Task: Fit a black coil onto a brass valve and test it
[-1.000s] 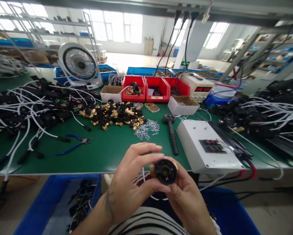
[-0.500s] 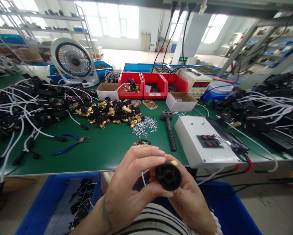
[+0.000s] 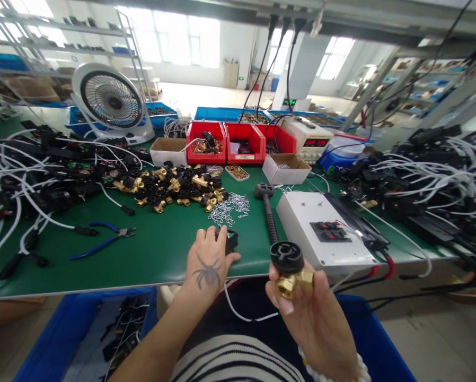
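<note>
Right hand (image 3: 309,313): raised in front of the body, below the table edge. Fingers closed on a brass valve fitting with a black round plastic cap (image 3: 289,268); thumb and fingertips pinch the brass body, cap on top facing the cam.
Left hand (image 3: 209,261): palm down on the near part of the green table mat (image 3: 158,249), spider tattoo on its back. Fingers curled over a small black plastic part (image 3: 230,240). Prob. gripping it, but the fingertips are hidden, so can't tell for sure.
Fitting vs table: off the table, in the air just right of the left hand, in front of the white switch box w/ red rocker switches (image 3: 321,231).
Behind left hand: heap of silver wire clips (image 3: 230,206), then a pile of brass-and-black valve fittings (image 3: 170,185) at mid table.
Between hands, further back: black ribbed-handle hammer (image 3: 268,209), lying head away.
Left of table: blue-handled pliers (image 3: 103,239), black parts w/ white cables (image 3: 35,175).
Back row: three red plastic bins (image 3: 240,142), two open cardboard boxes (image 3: 285,168), white desk fan (image 3: 107,103), bench power supply w/ red digits (image 3: 311,139).
Below table: blue plastic crate (image 3: 75,334) w/ black parts, at the left knee.
</note>
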A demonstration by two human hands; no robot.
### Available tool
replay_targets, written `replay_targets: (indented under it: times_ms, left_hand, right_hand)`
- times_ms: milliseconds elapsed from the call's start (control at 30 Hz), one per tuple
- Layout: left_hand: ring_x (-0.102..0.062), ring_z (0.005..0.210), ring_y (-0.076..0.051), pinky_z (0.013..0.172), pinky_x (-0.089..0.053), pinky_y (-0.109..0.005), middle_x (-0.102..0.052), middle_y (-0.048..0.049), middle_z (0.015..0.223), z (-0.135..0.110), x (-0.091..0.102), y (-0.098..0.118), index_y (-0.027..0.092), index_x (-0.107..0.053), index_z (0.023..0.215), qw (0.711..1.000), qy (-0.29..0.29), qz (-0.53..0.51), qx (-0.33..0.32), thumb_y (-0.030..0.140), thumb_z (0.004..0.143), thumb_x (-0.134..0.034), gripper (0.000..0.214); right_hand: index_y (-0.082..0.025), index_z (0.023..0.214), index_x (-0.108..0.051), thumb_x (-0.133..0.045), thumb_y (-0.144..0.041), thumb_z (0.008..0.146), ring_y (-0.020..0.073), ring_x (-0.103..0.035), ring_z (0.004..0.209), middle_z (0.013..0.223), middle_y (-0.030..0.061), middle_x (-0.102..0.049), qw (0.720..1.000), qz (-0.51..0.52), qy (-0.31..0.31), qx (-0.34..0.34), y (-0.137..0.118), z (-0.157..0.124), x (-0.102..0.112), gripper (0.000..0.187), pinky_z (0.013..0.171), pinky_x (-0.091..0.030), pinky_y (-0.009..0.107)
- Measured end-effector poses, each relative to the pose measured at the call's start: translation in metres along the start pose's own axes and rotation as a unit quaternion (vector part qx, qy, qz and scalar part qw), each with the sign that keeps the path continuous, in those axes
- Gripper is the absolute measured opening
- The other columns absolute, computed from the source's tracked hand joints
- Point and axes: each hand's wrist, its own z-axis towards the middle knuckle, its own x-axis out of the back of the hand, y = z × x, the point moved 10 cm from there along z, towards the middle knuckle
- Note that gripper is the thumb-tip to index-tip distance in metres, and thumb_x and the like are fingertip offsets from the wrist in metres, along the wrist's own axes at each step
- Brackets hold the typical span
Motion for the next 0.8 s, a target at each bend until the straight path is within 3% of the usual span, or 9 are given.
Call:
replay_targets:
  times_ms: [167, 300, 367, 467, 600, 733, 800]
  left_hand:
    - [-0.046, 0.107, -0.038, 0.091, -0.043, -0.053, -0.057, -0.0183, 0.117, -0.001, 0.001, -0.017, 0.014, -0.056, 0.129, 0.996, 0.009, -0.083, 0.033, 0.028, 0.083, -0.068, 0.049]
    - [-0.049, 0.108, -0.036, 0.101, -0.036, -0.056, -0.059, -0.0126, 0.107, 0.005, -0.004, -0.043, 0.018, -0.061, 0.117, 0.966, 0.001, -0.246, 0.078, 0.035, 0.08, -0.065, 0.041]
    - [-0.055, 0.106, -0.031, 0.099, -0.042, -0.05, -0.061, -0.0103, 0.108, 0.007, -0.008, -0.045, 0.019, -0.059, 0.117, 0.925, -0.033, -0.372, 0.073, 0.042, 0.079, -0.063, 0.045]
    - [-0.059, 0.105, -0.027, 0.085, -0.052, -0.039, -0.062, -0.0106, 0.116, 0.004, -0.008, -0.03, 0.017, -0.049, 0.127, 0.827, -0.082, -0.553, 0.056, 0.041, 0.081, -0.051, 0.052]
    - [-0.061, 0.102, -0.023, 0.081, -0.053, -0.031, -0.063, -0.0099, 0.117, -0.006, 0.001, -0.003, 0.017, -0.053, 0.123, 0.721, -0.105, -0.683, 0.053, 0.036, 0.082, -0.05, 0.046]
    - [-0.061, 0.106, -0.022, 0.083, -0.053, -0.031, -0.063, -0.0072, 0.121, -0.013, 0.008, 0.012, 0.023, -0.052, 0.13, 0.658, -0.092, -0.746, 0.052, 0.052, 0.093, -0.043, 0.048]
    - [-0.061, 0.108, -0.021, 0.086, -0.053, -0.031, -0.062, -0.0036, 0.126, -0.017, 0.013, 0.012, 0.03, -0.05, 0.134, 0.661, -0.06, -0.747, 0.041, 0.055, 0.095, -0.043, 0.048]
  right_hand:
    - [-0.022, 0.107, -0.067, -0.063, -0.047, 0.089, 0.0098, -0.053, 0.057, 0.084, 0.0061, -0.067, 1.0, 0.013, -0.021, -0.008, 0.01, 0.0, -0.002, 0.031, 0.053, -0.046, 0.019]
    - [-0.02, 0.111, -0.066, -0.065, -0.045, 0.088, 0.0103, -0.054, 0.06, 0.086, 0.0075, -0.068, 1.0, -0.003, -0.004, -0.029, 0.017, 0.001, 0.001, 0.034, 0.055, -0.047, 0.019]
    - [-0.019, 0.112, -0.065, -0.066, -0.042, 0.089, 0.0098, -0.054, 0.061, 0.088, 0.0085, -0.07, 0.999, -0.013, 0.003, -0.046, 0.021, 0.002, 0.001, 0.033, 0.057, -0.047, 0.019]
    - [-0.017, 0.114, -0.064, -0.068, -0.038, 0.089, 0.0098, -0.057, 0.064, 0.091, 0.0091, -0.07, 0.997, -0.031, 0.004, -0.075, 0.029, 0.002, -0.001, 0.033, 0.06, -0.047, 0.019]
    - [-0.017, 0.115, -0.063, -0.071, -0.039, 0.086, 0.0107, -0.059, 0.065, 0.089, 0.0064, -0.07, 0.994, -0.068, 0.0, -0.089, 0.032, 0.001, -0.006, 0.038, 0.063, -0.047, 0.022]
    - [-0.02, 0.117, -0.061, -0.072, -0.043, 0.084, 0.0125, -0.06, 0.062, 0.083, 0.0044, -0.07, 0.989, -0.123, 0.011, -0.075, 0.031, -0.001, -0.005, 0.041, 0.064, -0.047, 0.025]
    - [-0.022, 0.118, -0.061, -0.071, -0.043, 0.085, 0.0125, -0.06, 0.061, 0.081, 0.0035, -0.069, 0.989, -0.128, 0.006, -0.075, 0.032, -0.003, -0.007, 0.041, 0.064, -0.047, 0.025]
